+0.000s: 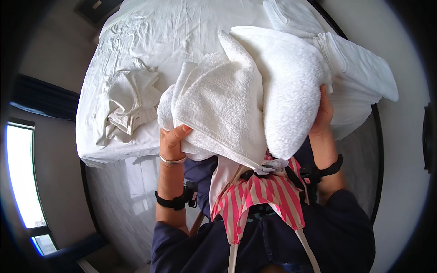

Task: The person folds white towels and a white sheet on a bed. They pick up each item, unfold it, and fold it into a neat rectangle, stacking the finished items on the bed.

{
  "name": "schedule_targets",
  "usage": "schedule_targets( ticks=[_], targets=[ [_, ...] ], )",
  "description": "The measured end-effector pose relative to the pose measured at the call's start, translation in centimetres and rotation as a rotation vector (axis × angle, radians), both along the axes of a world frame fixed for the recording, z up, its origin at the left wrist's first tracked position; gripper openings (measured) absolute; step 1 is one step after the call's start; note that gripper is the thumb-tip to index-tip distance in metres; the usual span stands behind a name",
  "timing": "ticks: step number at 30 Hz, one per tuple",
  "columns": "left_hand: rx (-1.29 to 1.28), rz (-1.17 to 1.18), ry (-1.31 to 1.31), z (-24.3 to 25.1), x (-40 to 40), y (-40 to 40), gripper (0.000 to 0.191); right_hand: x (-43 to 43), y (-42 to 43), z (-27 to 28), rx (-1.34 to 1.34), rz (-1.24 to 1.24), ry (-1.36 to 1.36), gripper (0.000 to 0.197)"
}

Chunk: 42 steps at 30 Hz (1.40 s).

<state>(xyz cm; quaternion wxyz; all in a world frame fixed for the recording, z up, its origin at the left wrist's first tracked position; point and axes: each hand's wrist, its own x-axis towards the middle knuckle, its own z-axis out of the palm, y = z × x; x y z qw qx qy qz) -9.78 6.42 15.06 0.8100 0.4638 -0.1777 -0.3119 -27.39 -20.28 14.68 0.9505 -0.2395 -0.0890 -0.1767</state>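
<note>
A bunched white terry towel [218, 102] is lifted in front of me, its hem hanging towards my apron. My left hand [173, 140] grips its left lower corner, thumb on top and fingers hidden under the cloth. On the right, a thick folded-over part of white terry cloth [293, 85] bulges upward. My right hand [323, 114] holds that part by its right edge, with most of its fingers hidden behind. Whether both parts belong to one towel I cannot tell.
A bed with a wrinkled white sheet [170, 30] lies ahead. On its left is a crumpled white cloth heap [131, 99]. Folded white towels [358, 65] are stacked at its right edge, with another folded towel [293, 17] behind. A window [25, 177] is far left.
</note>
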Motion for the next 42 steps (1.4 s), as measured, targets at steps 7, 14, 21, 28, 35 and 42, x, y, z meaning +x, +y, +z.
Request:
schedule_targets(
  ticks=[7, 14, 21, 28, 35, 42],
  targets=[
    [0.241, 0.200, 0.051, -2.9, 1.8, -0.3, 0.038, -4.2, -3.3, -1.6, -0.203, -0.514, 0.450, 0.045],
    [0.351, -0.123, -0.089, -1.7, -2.5, -2.9, 0.037, -3.7, -3.3, 2.5, -0.216, -0.480, 0.288, 0.055],
    [0.367, -0.309, -0.065, -3.5, -3.9, -2.9, 0.054, 3.1, 5.3, 1.5, -1.084, 0.160, 0.362, 0.057],
    [0.315, -0.491, 0.121, -2.4, -5.9, -2.4, 0.057, 1.3, 6.2, 0.6, -1.121, 0.530, 0.372, 0.041],
    [0.169, -0.567, 0.177, 3.0, -8.2, -4.7, 0.033, -3.6, 2.4, 4.5, -0.571, 0.663, 0.029, 0.029],
    [0.126, -0.019, -0.373, 9.7, 4.2, -5.7, 0.017, -2.7, 0.8, 5.5, -0.570, -0.040, 0.102, 0.031]
  ],
)
